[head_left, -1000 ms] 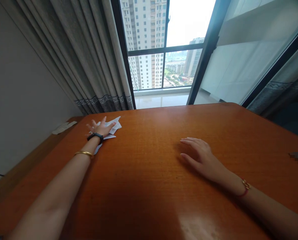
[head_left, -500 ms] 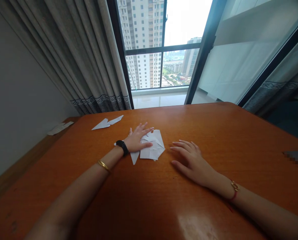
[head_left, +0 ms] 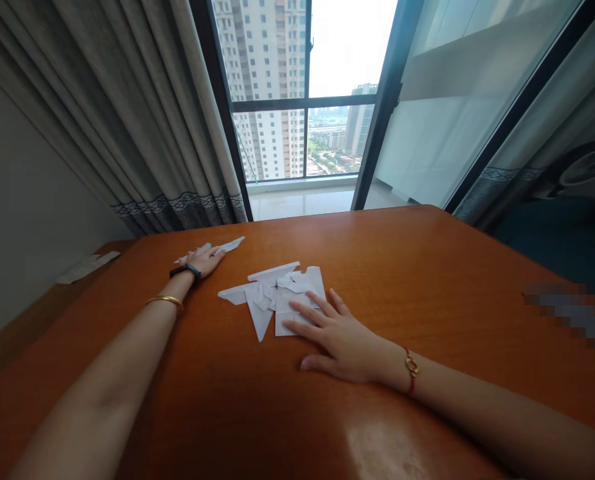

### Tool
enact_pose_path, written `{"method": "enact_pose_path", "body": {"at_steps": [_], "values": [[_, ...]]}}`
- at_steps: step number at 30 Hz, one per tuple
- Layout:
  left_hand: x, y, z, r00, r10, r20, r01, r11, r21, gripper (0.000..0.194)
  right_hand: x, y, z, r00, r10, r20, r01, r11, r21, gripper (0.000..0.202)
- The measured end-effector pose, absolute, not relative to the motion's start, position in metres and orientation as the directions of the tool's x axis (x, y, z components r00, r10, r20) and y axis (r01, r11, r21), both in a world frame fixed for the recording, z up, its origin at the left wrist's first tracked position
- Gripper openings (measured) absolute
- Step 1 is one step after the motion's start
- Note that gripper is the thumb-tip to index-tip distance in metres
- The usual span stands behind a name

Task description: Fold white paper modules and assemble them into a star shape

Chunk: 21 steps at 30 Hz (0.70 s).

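White folded paper pieces (head_left: 261, 308) lie in a loose cluster at the middle of the wooden table (head_left: 217, 400). A larger white sheet (head_left: 286, 323) forms the cluster's right side, and my right hand (head_left: 334, 337) rests over its lower right part with fingers spread. Farther back on the left, my left hand (head_left: 206, 259) lies flat over another folded paper piece (head_left: 232, 245), partly covering it, its fingers somewhat apart. Neither hand is gripping anything.
Beyond the table stand a window (head_left: 297, 105) and a grey curtain (head_left: 177, 133). A pale paper strip (head_left: 87, 267) lies past the left edge. A blurred grey object (head_left: 572, 313) is at the right. A fan (head_left: 590, 165) stands behind.
My left hand has left the middle cluster and moved left onto the far paper. My right hand has come leftward onto the larger sheet. More of the cluster shows, and the view has shifted right.
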State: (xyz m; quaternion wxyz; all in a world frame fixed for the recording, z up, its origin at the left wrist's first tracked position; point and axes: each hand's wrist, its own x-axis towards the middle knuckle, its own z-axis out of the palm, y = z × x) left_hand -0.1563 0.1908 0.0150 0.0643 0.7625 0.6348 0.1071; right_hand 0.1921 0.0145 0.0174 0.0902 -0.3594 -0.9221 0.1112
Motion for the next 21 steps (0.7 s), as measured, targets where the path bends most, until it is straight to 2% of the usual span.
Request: {"method": "enact_pose_path", "body": {"at_steps": [2,6,7,9,11,14,16,18,21], "values": [[-0.133,0.184,0.012,0.134,0.991,-0.011,0.963,-0.128,0.237,0.064,0.19,0.021,0.017,-0.699,0.709,0.092,0.672,0.696,-0.253,0.059],[-0.081,0.144,0.015,0.269,0.955,-0.121,0.928,-0.224,0.299,0.053,0.2,0.033,0.016,-0.566,0.81,0.151,0.79,0.586,-0.183,0.039],[-0.071,0.131,0.018,0.327,0.937,-0.125,0.901,-0.269,0.341,0.053,0.205,0.036,0.016,-0.535,0.829,0.165,0.809,0.559,-0.183,0.033],[-0.056,0.103,0.028,0.455,0.886,-0.088,0.764,-0.338,0.55,0.058,0.215,0.04,0.015,-0.475,0.862,0.177,0.831,0.505,-0.232,0.024],[-0.05,0.079,0.037,0.495,0.867,-0.064,0.715,-0.365,0.596,0.068,0.225,0.043,0.013,-0.415,0.892,0.181,0.831,0.452,-0.324,0.021],[-0.05,0.051,0.041,0.529,0.837,-0.141,0.785,-0.42,0.455,0.104,0.234,0.051,0.009,-0.333,0.919,0.212,0.809,0.394,-0.436,0.03],[-0.048,0.04,0.035,0.558,0.803,-0.208,0.807,-0.467,0.36,0.121,0.235,0.056,0.005,-0.316,0.921,0.226,0.806,0.386,-0.448,0.042],[-0.043,0.037,0.024,0.544,0.816,-0.193,0.828,-0.485,0.281,0.12,0.232,0.062,0.002,-0.313,0.927,0.208,0.828,0.373,-0.419,0.053],[-0.033,0.044,0.01,0.384,0.923,-0.005,0.907,-0.376,0.189,0.1,0.229,0.067,0.001,-0.282,0.939,0.198,0.857,0.34,-0.388,0.059]]}}
